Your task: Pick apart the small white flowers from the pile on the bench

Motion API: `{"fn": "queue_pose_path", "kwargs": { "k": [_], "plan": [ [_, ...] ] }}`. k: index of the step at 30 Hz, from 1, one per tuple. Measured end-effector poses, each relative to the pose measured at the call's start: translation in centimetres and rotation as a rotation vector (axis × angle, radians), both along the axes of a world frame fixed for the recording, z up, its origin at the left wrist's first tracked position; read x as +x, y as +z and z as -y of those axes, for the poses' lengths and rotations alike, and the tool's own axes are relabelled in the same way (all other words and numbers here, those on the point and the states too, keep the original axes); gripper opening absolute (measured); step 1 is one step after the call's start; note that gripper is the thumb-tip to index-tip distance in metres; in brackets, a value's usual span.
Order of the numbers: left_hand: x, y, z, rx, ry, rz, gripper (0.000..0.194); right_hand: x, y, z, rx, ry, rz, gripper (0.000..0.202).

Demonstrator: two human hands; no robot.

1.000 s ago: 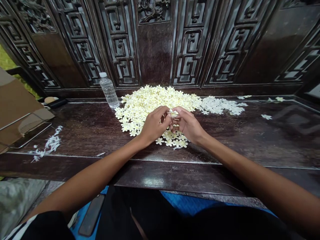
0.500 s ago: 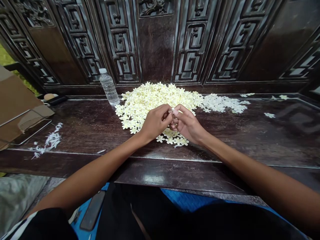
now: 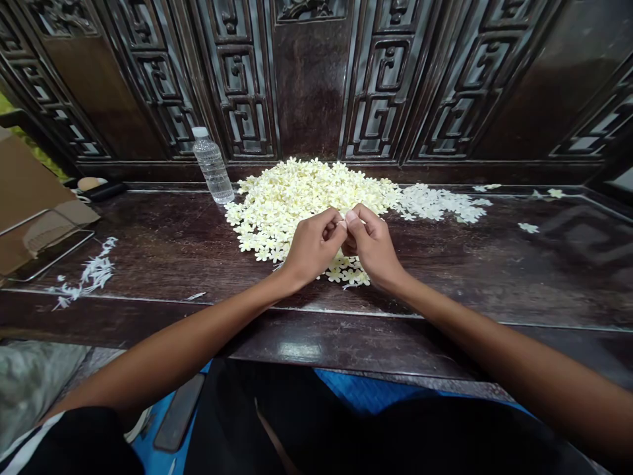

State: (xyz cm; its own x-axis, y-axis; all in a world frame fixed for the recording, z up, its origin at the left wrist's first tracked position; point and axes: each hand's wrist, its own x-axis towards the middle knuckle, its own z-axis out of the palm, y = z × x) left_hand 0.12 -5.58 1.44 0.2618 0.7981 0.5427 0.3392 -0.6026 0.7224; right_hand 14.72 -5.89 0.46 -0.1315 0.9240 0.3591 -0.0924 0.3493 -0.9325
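Observation:
My left hand (image 3: 316,243) and my right hand (image 3: 374,244) meet above the near side of a heap of pale yellow five-petalled flowers (image 3: 306,185). Both are closed in a pinch, thumbs against forefingers, with the fingertips touching or almost touching. Between them shows a small white piece; the fingers hide most of it, so its kind cannot be made out. A few loose flowers lie on the dark wooden bench just below the wrists.
Flatter white flowers (image 3: 440,203) spread to the heap's right. A clear water bottle (image 3: 213,166) stands at its left. White slivers (image 3: 93,274), a cardboard box (image 3: 34,198) and a wire frame (image 3: 64,260) are farther left. Carved panels (image 3: 311,92) rise behind the bench (image 3: 494,277). A phone (image 3: 180,412) lies below.
My right hand has turned inward, its fingers curling in and its thumb coming up against my left fingertips. Both hands stay together over the heap. The view has shifted slightly.

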Motion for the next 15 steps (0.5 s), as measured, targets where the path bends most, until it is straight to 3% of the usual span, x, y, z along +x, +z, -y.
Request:
{"fn": "queue_pose_path", "kwargs": {
  "k": [15],
  "plan": [
    [-0.33, 0.30, -0.46, 0.275, -0.038, -0.260, 0.021, 0.37, 0.25, -0.47, -0.130, -0.003, -0.160, 0.047]
  ]
}}
